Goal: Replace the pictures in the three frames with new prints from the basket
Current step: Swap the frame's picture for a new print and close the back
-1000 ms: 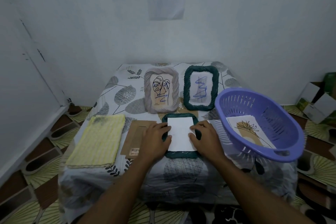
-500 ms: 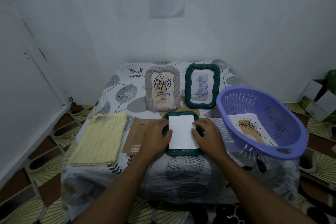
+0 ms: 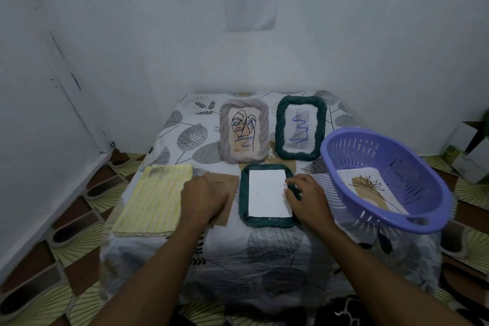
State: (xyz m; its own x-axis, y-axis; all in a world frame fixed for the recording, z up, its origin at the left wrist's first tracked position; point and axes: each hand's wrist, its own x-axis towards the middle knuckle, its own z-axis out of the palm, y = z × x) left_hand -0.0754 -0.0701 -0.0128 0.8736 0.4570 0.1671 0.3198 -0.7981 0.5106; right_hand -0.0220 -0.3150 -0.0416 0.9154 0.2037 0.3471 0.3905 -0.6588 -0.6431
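Observation:
A dark green woven frame point(image 3: 243, 194) lies face down at the table's front middle, with a white print point(image 3: 267, 193) set back-up in its opening. My right hand point(image 3: 308, 197) pinches the frame's right rim between thumb and fingers. Left of the frame, my left hand point(image 3: 203, 200) rests on a brown cardboard backing board point(image 3: 225, 180), its fingers curled at the board's near right edge. A grey frame point(image 3: 225, 130) and a second green frame point(image 3: 280, 127) stand upright behind, each holding a picture scribbled with blue. The purple basket point(image 3: 370, 151) at right holds a plant print point(image 3: 370, 188).
A folded yellow cloth point(image 3: 156, 198) lies at the front left of the leaf-patterned table point(image 3: 264, 246). White walls close in behind and on the left. Small boxes point(image 3: 468, 151) sit on the floor at far right. The basket overhangs the table's right edge.
My left hand left the lying frame's left rim and moved left onto the cardboard backing board. My right hand stayed on the frame's right rim.

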